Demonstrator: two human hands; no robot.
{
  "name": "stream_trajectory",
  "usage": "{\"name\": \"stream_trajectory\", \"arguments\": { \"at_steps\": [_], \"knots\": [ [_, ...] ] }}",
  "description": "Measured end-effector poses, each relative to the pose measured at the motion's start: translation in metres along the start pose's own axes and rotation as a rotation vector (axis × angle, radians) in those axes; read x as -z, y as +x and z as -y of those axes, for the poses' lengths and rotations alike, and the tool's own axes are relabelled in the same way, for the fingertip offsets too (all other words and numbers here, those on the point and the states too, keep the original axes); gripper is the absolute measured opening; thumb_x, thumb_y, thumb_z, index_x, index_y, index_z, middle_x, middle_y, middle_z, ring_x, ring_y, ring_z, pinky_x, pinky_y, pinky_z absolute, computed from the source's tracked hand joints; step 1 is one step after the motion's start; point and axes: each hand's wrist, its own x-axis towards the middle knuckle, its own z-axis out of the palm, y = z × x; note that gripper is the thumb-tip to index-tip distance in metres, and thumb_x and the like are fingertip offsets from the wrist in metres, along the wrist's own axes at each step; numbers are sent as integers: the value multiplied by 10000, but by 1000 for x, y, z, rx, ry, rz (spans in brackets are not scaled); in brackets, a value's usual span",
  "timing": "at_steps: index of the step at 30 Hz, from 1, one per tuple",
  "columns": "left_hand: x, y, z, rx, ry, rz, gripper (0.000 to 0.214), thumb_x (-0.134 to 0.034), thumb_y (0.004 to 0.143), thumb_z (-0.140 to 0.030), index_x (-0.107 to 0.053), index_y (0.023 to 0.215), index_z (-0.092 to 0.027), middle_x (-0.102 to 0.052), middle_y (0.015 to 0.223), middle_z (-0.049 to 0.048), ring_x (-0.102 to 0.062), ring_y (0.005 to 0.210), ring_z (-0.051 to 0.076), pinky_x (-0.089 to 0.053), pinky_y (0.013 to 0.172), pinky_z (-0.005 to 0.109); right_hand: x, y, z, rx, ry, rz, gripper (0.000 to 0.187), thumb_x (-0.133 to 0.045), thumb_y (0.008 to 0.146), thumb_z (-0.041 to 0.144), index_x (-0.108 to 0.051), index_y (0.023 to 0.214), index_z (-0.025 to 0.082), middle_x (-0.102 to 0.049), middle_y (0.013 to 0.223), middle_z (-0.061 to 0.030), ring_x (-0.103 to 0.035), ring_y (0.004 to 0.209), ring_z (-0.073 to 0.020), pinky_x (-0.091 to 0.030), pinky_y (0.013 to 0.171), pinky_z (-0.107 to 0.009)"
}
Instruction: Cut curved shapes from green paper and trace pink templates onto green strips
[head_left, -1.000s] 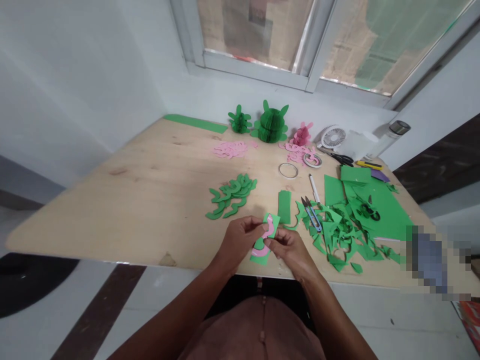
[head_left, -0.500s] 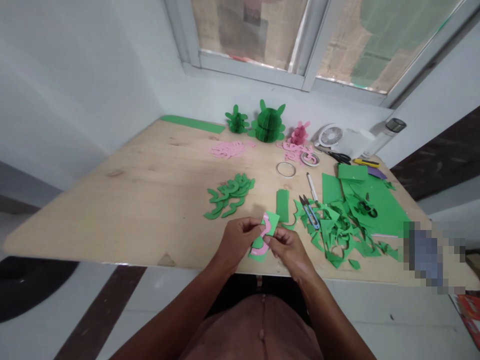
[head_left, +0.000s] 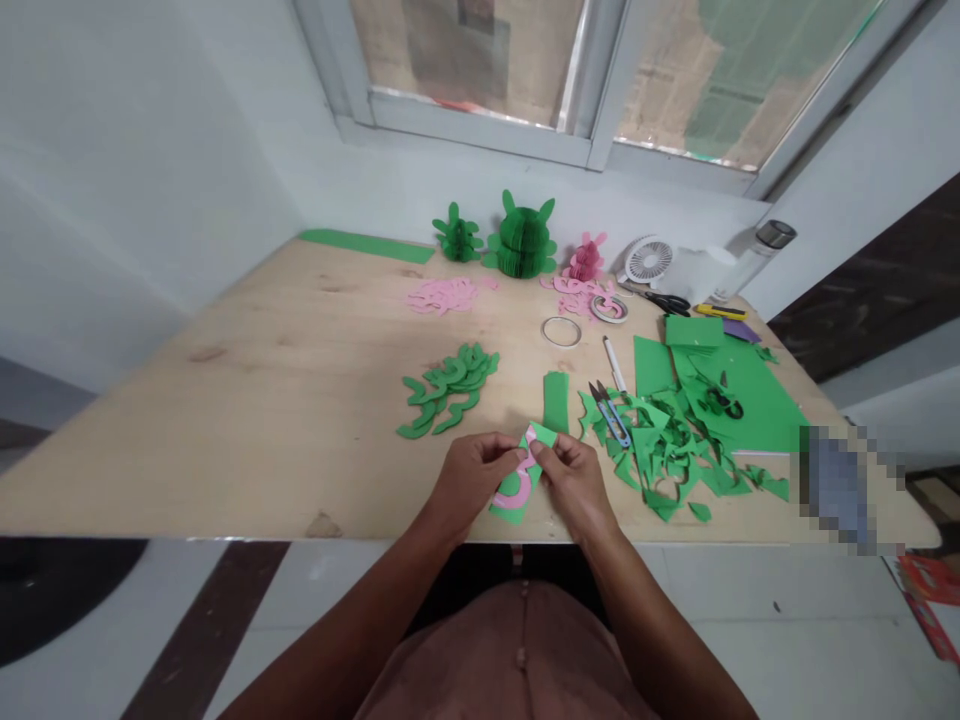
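Near the table's front edge, both hands hold a green paper rectangle [head_left: 511, 514] with a wavy pink paper cutout [head_left: 513, 497] lying on it. My left hand [head_left: 474, 478] pinches the left side, its thumb on the pink shape. My right hand [head_left: 576, 482] grips the right side, thumb pressed near the middle of the pink shape. Just beyond lies a stack of green paper strips [head_left: 556, 400]. A pile of wavy green cutouts [head_left: 450, 388] rests to the left. Blue-handled thread snips [head_left: 613, 418] lie on green paper scraps [head_left: 664, 450] to the right.
Paper honeycomb figures, a large green one [head_left: 526, 240], a small green one and a pink one, stand along the wall. Behind are pink cutouts [head_left: 444, 294], tape rolls [head_left: 562, 332], a white pen [head_left: 614, 363], a small fan [head_left: 649, 260], black scissors [head_left: 667, 302], a yellow cutter [head_left: 721, 312] and a bottle [head_left: 759, 258].
My right thumb has moved up along the pink cutout, towards its middle, so more of the lower curve shows. The view has shifted slightly; both hands still hold the paper.
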Motion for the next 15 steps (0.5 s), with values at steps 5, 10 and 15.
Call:
{"name": "stream_trajectory", "arguments": {
  "at_steps": [5, 10, 15],
  "knots": [
    [-1, 1, -1, 3, -8, -7, 230, -726, 559, -344, -700, 646, -132, -591, 540, -16, -440, 484, 84, -322, 461, 198, 1, 1, -3, -8, 4, 6, 393, -700, 683, 446, -437, 522, 202, -419, 465, 69, -324, 439, -77, -227, 445, -232],
    [-2, 0, -3, -10, -17, -7, 228, -730, 561, -342, -703, 649, -133, -608, 556, -5, -461, 497, 92, -338, 463, 197, 1, 3, -6, -4, 40, 13, 368, -698, 699, 403, -447, 525, 198, -418, 477, 70, -324, 450, -75, -222, 447, -231],
    [-2, -2, -5, -27, -4, 4, 216, -727, 570, -336, -713, 649, -136, -622, 576, -2, -472, 508, 93, -333, 466, 193, 1, 2, -6, -1, 38, 2, 328, -712, 685, 417, -500, 570, 194, -413, 468, 75, -326, 442, -77, -226, 442, -229]
  ]
}}
